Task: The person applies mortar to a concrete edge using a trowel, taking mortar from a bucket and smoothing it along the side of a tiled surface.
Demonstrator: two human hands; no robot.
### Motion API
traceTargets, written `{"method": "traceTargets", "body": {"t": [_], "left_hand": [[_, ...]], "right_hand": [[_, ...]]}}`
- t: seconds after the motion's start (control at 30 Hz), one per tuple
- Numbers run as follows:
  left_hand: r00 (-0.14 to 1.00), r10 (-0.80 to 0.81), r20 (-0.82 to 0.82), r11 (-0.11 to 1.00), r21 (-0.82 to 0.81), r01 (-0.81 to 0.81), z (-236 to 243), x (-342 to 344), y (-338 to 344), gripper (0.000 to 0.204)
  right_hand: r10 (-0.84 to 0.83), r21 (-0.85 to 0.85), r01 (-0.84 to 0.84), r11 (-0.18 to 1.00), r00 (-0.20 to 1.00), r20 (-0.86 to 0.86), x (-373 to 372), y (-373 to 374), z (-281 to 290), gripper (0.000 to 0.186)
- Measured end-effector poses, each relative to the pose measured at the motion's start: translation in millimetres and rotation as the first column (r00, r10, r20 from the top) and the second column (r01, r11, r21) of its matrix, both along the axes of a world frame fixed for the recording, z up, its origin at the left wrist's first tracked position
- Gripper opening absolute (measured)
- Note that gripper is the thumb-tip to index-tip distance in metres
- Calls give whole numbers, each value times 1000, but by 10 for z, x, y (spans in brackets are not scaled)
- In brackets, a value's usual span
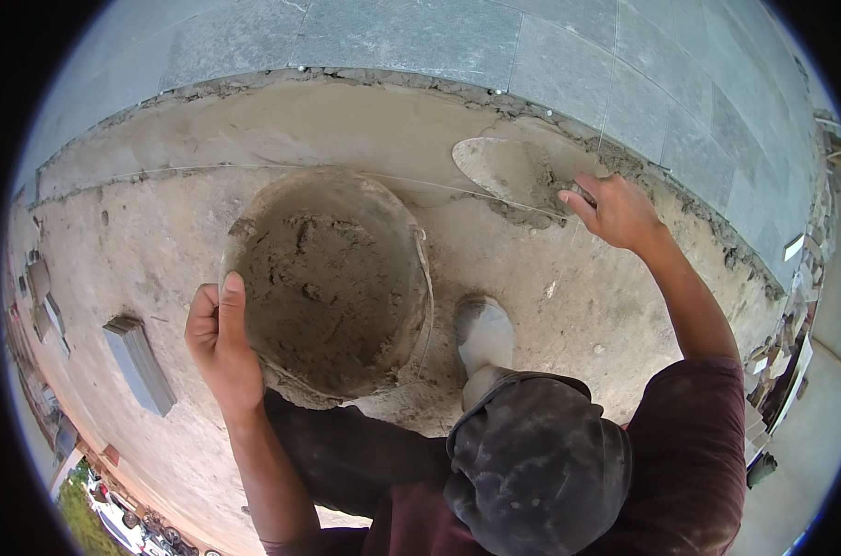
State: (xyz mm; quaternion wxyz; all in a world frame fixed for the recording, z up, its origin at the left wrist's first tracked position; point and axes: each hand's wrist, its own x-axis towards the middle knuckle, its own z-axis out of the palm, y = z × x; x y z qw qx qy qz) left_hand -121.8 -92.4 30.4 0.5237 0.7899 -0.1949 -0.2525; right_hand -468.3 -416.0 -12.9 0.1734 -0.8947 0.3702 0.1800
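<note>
At the left rim of the bucket [383, 227], I see the left hand [221, 341] clasping the edge, thumb uppermost and fingers curled on the outer side. Grey mortar [314, 292] lies inside the bucket, which stands on the dusty ground [559, 324] just in front of the person. Off to the right, I make out the right hand [620, 213] closed around the trowel's grip; the handle itself is mostly hidden from me. The trowel [502, 169] points left, its blade flat over the wet bed [300, 120] and smeared with mortar. Whether it presses down, I cannot tell. Grey tiles [411, 37] border the bed's far side, and a thin string [207, 167] runs along its near side. Between bucket and right forearm I see a pale boot [485, 335].
</note>
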Motion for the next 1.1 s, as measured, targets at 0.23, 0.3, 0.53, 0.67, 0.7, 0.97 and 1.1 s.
{"method": "traceTargets", "body": {"t": [0.23,0.3,0.53,0.67,0.7,0.97,1.1], "left_hand": [[998,-2,69,1000,-5,2,-26,38,52,43],[999,-7,50,1000,-8,7,-30,39,63,42],[1000,-13,24,1000,26,12,12,-16,-48,42],[999,-42,25,999,24,41,38,-23,-48,43],[998,-45,34,999,23,44,35,-30,-41,43],[999,-1,46,1000,-13,2,-22,14,24,44],[998,-29,62,1000,-4,29,-9,25,11,44]], "right_hand": [[95,-11,-97,995,992,-88,-398,-49,262,47],[120,-38,-124,992,989,-84,-419,-81,306,46],[-62,-17,62,998,998,-6,34,-89,163,50],[-67,-56,73,996,992,104,112,-128,-79,50],[-91,-37,95,995,989,113,68,-112,-76,49],[-153,33,152,988,987,57,-441,-78,274,47],[-133,-45,136,990,988,78,-445,17,435,45]]}}
